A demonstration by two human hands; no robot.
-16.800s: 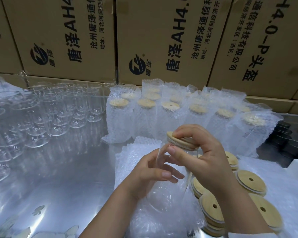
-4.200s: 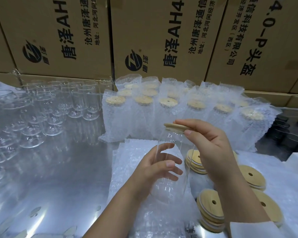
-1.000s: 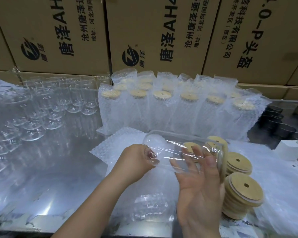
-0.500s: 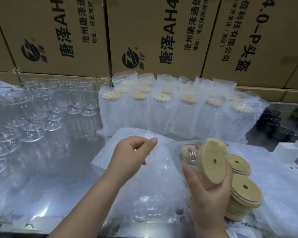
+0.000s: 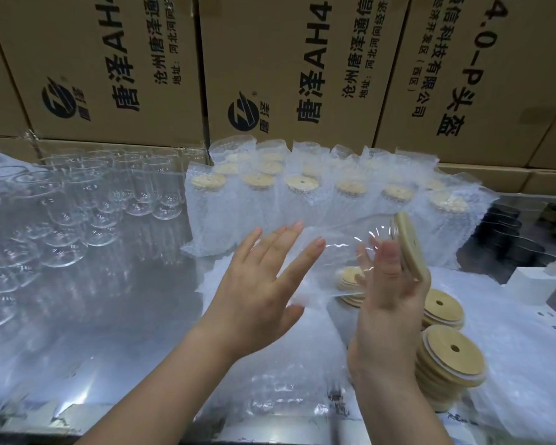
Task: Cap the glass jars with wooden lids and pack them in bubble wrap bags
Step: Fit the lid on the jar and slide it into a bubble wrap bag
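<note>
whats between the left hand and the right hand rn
In the head view, a glass jar is held sideways between the left hand and right hand, its wooden lid toward the right.

A glass jar (image 5: pixel 341 248) lies sideways in the air between both hands. The right hand (image 5: pixel 389 300) grips its capped end, the wooden lid (image 5: pixel 410 248) facing right. The left hand (image 5: pixel 257 284) rests straight-fingered against its base. Bagged jars (image 5: pixel 302 203) stand behind, empty jars (image 5: pixel 93 203) at left, spare lids (image 5: pixel 450 358) on the worktop (image 5: pixel 109 316).
</note>
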